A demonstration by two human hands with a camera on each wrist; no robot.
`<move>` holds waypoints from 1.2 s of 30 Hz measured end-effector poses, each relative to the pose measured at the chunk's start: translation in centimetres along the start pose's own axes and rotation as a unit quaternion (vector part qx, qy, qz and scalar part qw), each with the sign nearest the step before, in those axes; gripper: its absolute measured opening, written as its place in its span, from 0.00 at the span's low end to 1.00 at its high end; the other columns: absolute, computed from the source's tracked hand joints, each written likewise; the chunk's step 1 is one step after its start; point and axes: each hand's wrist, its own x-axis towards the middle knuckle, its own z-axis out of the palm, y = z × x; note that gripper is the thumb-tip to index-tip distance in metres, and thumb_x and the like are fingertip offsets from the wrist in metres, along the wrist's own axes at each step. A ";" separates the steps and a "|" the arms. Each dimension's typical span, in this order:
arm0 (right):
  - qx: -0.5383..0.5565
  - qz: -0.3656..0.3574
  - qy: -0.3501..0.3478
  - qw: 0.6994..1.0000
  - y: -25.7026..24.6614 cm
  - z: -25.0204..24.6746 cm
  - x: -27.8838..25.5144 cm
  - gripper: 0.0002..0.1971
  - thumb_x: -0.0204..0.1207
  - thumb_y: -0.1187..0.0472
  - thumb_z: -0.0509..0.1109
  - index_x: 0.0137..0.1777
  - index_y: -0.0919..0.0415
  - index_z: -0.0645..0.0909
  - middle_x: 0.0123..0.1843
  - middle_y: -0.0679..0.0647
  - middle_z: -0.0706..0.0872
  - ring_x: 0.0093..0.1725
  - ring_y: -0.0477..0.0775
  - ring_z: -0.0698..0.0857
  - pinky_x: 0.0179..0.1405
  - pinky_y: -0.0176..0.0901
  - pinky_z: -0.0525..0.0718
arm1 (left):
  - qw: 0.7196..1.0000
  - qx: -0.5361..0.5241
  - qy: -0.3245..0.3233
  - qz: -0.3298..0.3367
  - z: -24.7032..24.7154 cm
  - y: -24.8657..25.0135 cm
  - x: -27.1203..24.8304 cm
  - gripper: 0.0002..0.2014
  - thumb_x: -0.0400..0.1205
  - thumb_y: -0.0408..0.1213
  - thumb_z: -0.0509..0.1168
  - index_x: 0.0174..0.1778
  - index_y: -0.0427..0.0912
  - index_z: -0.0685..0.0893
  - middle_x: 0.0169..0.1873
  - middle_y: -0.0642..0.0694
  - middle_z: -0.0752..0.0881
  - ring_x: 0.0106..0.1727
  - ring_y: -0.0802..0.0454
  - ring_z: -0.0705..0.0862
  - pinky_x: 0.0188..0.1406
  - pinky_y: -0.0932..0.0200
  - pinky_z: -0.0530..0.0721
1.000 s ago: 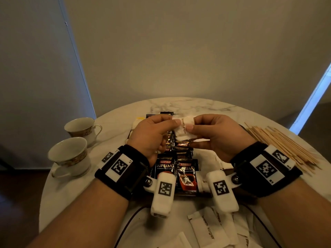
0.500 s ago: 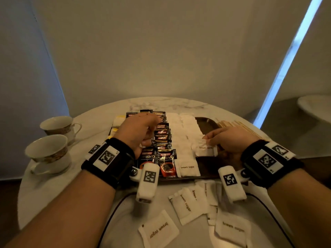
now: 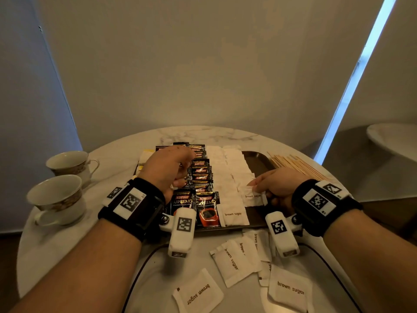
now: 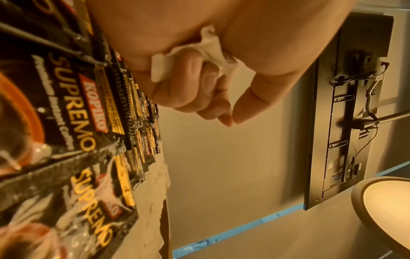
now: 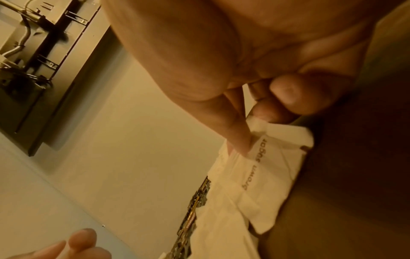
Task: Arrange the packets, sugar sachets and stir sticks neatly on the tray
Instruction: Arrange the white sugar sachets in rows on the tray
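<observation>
A dark tray [image 3: 257, 161] holds two columns of black coffee packets [image 3: 203, 175] and two columns of white sugar sachets [image 3: 228, 177]. My right hand [image 3: 259, 188] pinches one brown sugar sachet [image 3: 252, 196] by its corner at the near end of the right sachet column. The right wrist view shows the thumb and a finger on that sachet [image 5: 272, 163], which lies on the tray. My left hand [image 3: 180, 175] hovers curled over the coffee packets and grips a bunch of white sachets [image 4: 208, 47] in its palm. Wooden stir sticks [image 3: 297, 166] lie on the table right of the tray.
Several loose brown sugar sachets [image 3: 234, 258] lie on the marble table near its front edge, below the tray. Two teacups [image 3: 58, 197] stand at the left. A wall rises close behind the round table.
One second ago both hands held sachets together above the tray. My right hand has since brought one sachet down to the right column, and my left hand has drawn back over the coffee packets.
</observation>
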 end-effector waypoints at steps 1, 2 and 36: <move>0.002 0.000 0.003 1.000 0.0 0.1 0.0 0.10 0.81 0.70 0.72 0.46 0.56 0.91 0.58 0.61 0.87 0.45 0.56 0.78 0.34 0.40 0.78 | 1.000 0.001 0.000 0.001 0.0 0.0 0.0 0.05 0.81 0.29 0.66 0.41 0.42 0.80 0.28 0.49 0.75 0.23 0.56 0.62 0.15 0.65 0.60; 0.001 -0.003 0.006 1.000 -0.1 0.1 -0.1 0.09 0.81 0.70 0.73 0.47 0.56 0.91 0.58 0.61 0.88 0.45 0.56 0.78 0.35 0.41 0.79 | 1.000 0.001 -0.001 0.002 0.1 0.1 0.0 0.04 0.81 0.29 0.66 0.42 0.42 0.80 0.29 0.49 0.75 0.23 0.56 0.62 0.16 0.65 0.59; 0.101 -0.270 -0.085 0.954 -4.2 4.0 -3.3 0.10 0.76 0.53 0.81 0.50 0.58 0.90 0.46 0.57 0.94 0.42 0.49 0.90 0.46 0.43 0.90 | 0.995 -0.044 -0.032 0.084 1.5 -0.4 -0.9 0.14 0.76 0.17 0.74 0.47 0.39 0.81 0.37 0.43 0.90 0.43 0.44 0.93 0.36 0.56 0.90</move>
